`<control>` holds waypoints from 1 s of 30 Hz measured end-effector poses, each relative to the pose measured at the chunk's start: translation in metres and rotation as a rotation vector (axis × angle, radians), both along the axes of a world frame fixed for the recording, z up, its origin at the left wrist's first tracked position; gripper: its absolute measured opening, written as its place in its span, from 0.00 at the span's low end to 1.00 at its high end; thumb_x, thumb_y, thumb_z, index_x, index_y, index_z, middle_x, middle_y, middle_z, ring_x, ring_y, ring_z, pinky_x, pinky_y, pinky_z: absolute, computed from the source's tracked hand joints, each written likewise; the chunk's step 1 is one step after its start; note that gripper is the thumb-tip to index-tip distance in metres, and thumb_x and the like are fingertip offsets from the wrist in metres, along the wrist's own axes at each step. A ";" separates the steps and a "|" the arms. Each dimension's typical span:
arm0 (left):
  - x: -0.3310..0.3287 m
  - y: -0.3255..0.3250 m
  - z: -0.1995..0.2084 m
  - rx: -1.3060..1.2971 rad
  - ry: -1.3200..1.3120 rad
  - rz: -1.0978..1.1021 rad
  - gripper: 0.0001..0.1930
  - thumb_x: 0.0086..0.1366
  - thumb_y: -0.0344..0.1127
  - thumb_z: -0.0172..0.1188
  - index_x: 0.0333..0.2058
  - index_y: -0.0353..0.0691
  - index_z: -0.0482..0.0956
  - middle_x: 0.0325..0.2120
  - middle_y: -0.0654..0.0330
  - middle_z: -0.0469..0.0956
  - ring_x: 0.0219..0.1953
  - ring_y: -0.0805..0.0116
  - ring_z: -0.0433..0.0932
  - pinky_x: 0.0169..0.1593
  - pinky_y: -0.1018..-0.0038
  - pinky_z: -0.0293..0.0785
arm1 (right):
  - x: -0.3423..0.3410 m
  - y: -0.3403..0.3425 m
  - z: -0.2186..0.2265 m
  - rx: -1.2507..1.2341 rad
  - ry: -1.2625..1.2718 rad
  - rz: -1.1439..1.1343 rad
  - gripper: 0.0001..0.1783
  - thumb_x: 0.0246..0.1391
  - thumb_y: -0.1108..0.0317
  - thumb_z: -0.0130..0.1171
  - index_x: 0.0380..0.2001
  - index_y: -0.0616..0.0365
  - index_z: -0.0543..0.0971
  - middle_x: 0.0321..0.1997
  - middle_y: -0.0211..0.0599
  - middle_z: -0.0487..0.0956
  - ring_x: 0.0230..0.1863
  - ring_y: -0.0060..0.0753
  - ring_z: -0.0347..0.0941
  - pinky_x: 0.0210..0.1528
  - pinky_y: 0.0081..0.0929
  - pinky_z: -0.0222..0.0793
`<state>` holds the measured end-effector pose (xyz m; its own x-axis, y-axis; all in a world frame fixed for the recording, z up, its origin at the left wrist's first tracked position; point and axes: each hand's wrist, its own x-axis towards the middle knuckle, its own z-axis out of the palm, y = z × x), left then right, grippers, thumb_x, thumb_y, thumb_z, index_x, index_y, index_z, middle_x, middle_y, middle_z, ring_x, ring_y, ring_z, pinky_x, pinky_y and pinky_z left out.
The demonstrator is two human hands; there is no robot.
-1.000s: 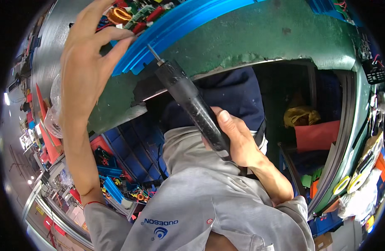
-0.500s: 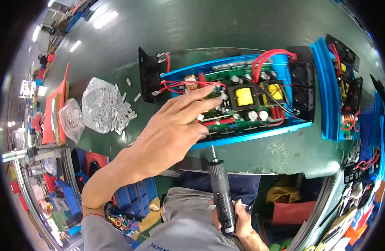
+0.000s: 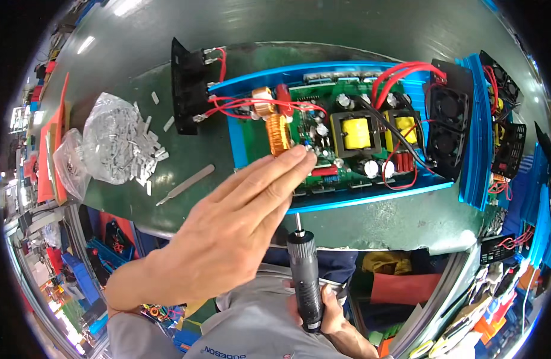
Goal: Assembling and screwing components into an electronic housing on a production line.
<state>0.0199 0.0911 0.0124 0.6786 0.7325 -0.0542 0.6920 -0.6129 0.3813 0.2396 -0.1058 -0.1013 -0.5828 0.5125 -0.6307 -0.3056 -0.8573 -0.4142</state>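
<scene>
Table: the green table (image 3: 401,218) has a worn near edge, and lamp light shines on its far part.
Table, left side: a clear plastic bag (image 3: 108,134) lies with many small grey pieces (image 3: 148,157) beside it; nearer to the person there is a thin grey tool (image 3: 188,182).
Table, right side: a second blue unit (image 3: 475,131) stands just beside the first one, with more black panels and red wires.
Room: orange-red sheets (image 3: 51,155) stand at the left; below the table, at the right, I see a red sheet (image 3: 407,288) and a yellow cloth (image 3: 386,263).
Blue housing: the blue housing (image 3: 371,198) lies in the middle of the table, its top side uncovered.
Circuit board: inside is a green circuit board (image 3: 305,96) with two yellow transformers (image 3: 356,133), a copper coil (image 3: 278,134) and white-topped round parts.
Ends: a black panel (image 3: 188,90) hangs on red wires at the left; a black fan panel (image 3: 449,119) is at the right.
Left hand: the left hand (image 3: 245,215) is palm down, fingers straight and close together, fingertips over the board's near part; whether it holds something underneath, I cannot tell.
Right hand: the right hand (image 3: 332,314) is closed around a black screwdriver (image 3: 305,278), whose bit points to the near wall of the housing.
</scene>
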 end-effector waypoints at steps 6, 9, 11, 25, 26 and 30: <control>0.008 0.001 -0.027 0.246 -0.172 0.148 0.14 0.51 0.31 0.73 0.32 0.32 0.78 0.52 0.50 0.80 0.56 0.52 0.79 0.51 0.65 0.80 | 0.007 0.008 -0.002 0.320 -0.308 0.024 0.53 0.64 0.25 0.26 0.58 0.70 0.69 0.25 0.37 0.77 0.25 0.26 0.71 0.29 0.25 0.65; 0.009 0.030 -0.037 0.423 -0.265 0.142 0.15 0.49 0.32 0.75 0.29 0.34 0.76 0.48 0.49 0.82 0.50 0.51 0.82 0.49 0.67 0.81 | 0.031 0.006 -0.002 0.499 -0.516 0.116 0.53 0.62 0.24 0.22 0.49 0.67 0.74 0.30 0.35 0.79 0.29 0.26 0.73 0.34 0.26 0.67; 0.012 0.064 -0.037 0.515 -0.268 0.139 0.11 0.51 0.33 0.73 0.28 0.36 0.80 0.46 0.57 0.82 0.47 0.59 0.83 0.45 0.69 0.81 | 0.045 -0.009 -0.005 0.491 -0.618 0.115 0.54 0.61 0.22 0.23 0.50 0.66 0.74 0.30 0.35 0.79 0.31 0.26 0.73 0.36 0.27 0.68; 0.181 0.182 -0.045 0.096 -0.227 0.284 0.23 0.67 0.52 0.56 0.31 0.36 0.85 0.32 0.43 0.83 0.39 0.40 0.82 0.44 0.49 0.78 | 0.056 -0.030 -0.023 0.618 -0.743 -0.126 0.46 0.67 0.30 0.28 0.58 0.67 0.70 0.32 0.35 0.79 0.31 0.27 0.74 0.36 0.28 0.70; 0.206 0.174 -0.042 -0.051 -0.215 0.254 0.27 0.69 0.54 0.53 0.29 0.33 0.84 0.30 0.38 0.82 0.37 0.37 0.83 0.42 0.47 0.78 | 0.057 -0.031 -0.023 0.596 -0.733 -0.134 0.46 0.67 0.30 0.28 0.56 0.66 0.70 0.31 0.35 0.79 0.31 0.27 0.74 0.36 0.28 0.70; 0.269 0.178 -0.048 -0.335 -0.354 0.357 0.37 0.71 0.61 0.47 0.22 0.28 0.79 0.23 0.41 0.81 0.30 0.43 0.83 0.42 0.51 0.78 | 0.057 -0.025 -0.005 0.555 -0.731 -0.180 0.44 0.68 0.31 0.27 0.53 0.66 0.71 0.31 0.35 0.78 0.31 0.27 0.73 0.36 0.27 0.69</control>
<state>0.2889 0.2694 -0.0361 0.4133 0.9002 -0.1369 0.6282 -0.1731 0.7585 0.2967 -0.1304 -0.1064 -0.0200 0.8941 -0.4474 0.0834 -0.4445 -0.8919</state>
